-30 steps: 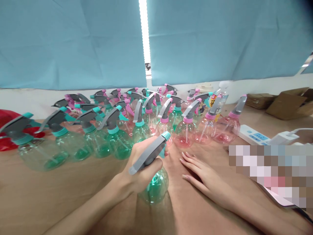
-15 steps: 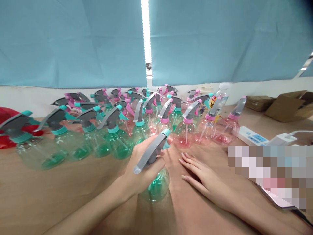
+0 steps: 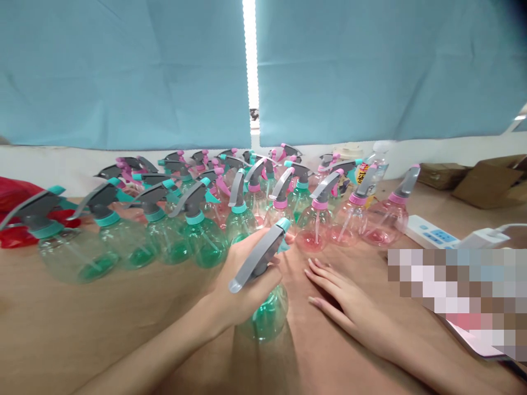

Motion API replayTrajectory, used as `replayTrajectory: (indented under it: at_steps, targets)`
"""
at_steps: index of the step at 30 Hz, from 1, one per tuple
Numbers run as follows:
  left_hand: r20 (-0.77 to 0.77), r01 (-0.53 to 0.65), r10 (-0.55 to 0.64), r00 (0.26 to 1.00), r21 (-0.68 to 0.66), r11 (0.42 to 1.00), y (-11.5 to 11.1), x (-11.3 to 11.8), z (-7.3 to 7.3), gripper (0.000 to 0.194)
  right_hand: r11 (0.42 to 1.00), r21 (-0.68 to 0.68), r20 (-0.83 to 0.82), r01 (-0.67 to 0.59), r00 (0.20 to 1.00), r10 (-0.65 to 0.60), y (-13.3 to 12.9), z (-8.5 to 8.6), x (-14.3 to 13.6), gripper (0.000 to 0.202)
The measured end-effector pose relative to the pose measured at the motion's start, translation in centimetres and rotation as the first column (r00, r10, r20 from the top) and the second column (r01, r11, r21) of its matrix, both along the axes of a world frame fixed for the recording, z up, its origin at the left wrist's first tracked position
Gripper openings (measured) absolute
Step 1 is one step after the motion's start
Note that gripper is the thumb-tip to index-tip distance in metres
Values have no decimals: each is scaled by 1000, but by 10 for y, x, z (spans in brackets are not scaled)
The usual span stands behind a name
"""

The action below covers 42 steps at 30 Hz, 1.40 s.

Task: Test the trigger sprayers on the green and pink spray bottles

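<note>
My left hand is wrapped round the neck of a green spray bottle, which stands upright on the wooden table. The bottle's grey trigger lever slants over the hand, and its nozzle tip is turquoise. My right hand lies flat on the table to the right of that bottle, fingers stretched out and holding nothing. Beyond the hands, a pink spray bottle is the closest to my right fingertips. Another green spray bottle stands just left of my left hand.
Several more green and pink spray bottles crowd the table's back. At the right are a white power strip with a plug, a blurred-out flat device and cardboard boxes. A red plastic bag lies far left. Blue sheeting covers the wall.
The whole view has shifted slightly, so things appear a little further right. Both hands keep their pose, the left still round the green spray bottle.
</note>
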<state>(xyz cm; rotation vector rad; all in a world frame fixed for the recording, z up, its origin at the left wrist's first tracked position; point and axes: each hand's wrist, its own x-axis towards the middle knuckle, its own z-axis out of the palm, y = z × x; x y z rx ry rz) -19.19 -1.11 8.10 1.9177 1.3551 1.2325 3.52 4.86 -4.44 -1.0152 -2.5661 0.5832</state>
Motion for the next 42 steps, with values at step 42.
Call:
replayTrajectory:
  at_steps: [42]
  targets:
    - [-20, 8, -8, 1000, -31, 999, 5, -7, -6, 20, 1000, -4, -29, -19, 999, 19, -1, 6, 0, 55]
